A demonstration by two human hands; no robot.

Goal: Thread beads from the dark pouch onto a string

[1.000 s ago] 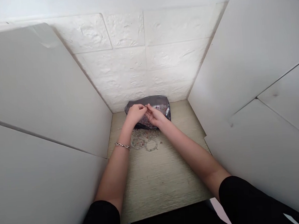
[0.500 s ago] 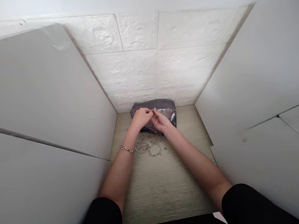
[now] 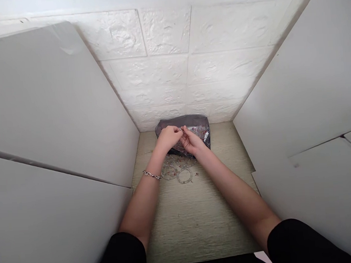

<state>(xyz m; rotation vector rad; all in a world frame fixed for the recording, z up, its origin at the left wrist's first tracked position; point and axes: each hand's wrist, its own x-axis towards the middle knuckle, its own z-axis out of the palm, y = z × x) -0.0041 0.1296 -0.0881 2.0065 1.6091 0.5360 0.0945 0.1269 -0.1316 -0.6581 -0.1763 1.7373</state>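
My left hand (image 3: 169, 138) and my right hand (image 3: 192, 141) meet over a grey plastic bag (image 3: 183, 120). Both are pinched closed, fingertips nearly touching. Something small and thin seems to lie between them, too tiny to name. Inside the bag are many small clear, reddish and purple beads (image 3: 198, 130), with a white label (image 3: 206, 136) at the right. Just in front of the bag lies a heap of clear and reddish beads (image 3: 174, 163). A ring-shaped clear bead bracelet (image 3: 184, 182) rests at its near side.
A small reddish piece (image 3: 197, 174) lies on the wood-grain tabletop (image 3: 194, 222). Pale panels stand on the left (image 3: 49, 92) and right (image 3: 304, 78), and a white brick-patterned wall (image 3: 156, 72) closes off the back. A silver chain (image 3: 152, 175) circles my left wrist.
The view has shifted slightly, so everything sits a little further right. My hands stay together over the bag, with only a small shift of the fingers.
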